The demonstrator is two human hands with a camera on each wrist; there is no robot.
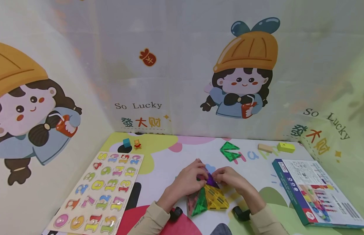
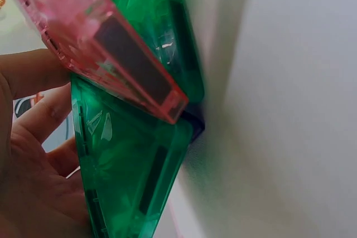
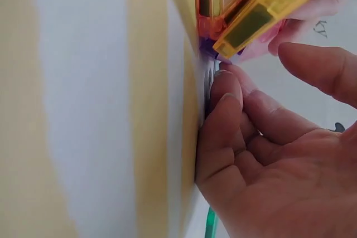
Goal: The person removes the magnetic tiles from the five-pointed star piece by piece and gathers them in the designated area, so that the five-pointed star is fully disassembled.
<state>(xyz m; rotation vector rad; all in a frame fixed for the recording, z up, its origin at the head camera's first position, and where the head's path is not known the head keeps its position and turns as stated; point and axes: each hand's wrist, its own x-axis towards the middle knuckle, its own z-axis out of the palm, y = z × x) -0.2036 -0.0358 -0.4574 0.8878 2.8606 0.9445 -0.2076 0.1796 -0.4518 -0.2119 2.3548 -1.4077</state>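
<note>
Two bare hands meet at a small construction of see-through tiles [image 1: 211, 195], which stands on the counter [image 1: 154, 186] at the lower centre of the frame. Its long axis goes roughly up and down in the head view, and its purple tile [image 1: 212, 180] makes a narrow end toward the top of the frame. The yellow part [image 1: 218, 199] spreads to the lower right; a green tile [image 1: 201, 203] and a pink tile [image 1: 191, 203] form the lower left.

The left hand [image 1: 189, 179] is rather narrow, with bent fingers, and it holds the construction at its upper left side. In the left wrist view, these fingers lie behind the green tile.

The right hand [image 1: 231, 178] has its fingers bent and their tips at the purple tile, low against the counter. Its thumb stands apart from them in the right wrist view; whether it pinches the tile, I cannot tell.

Two loose green tiles [image 1: 230, 156] lie above, their shared point directed left. A number board [image 1: 92, 193] is at lower left, and a printed box [image 1: 320, 192] at lower right.
</note>
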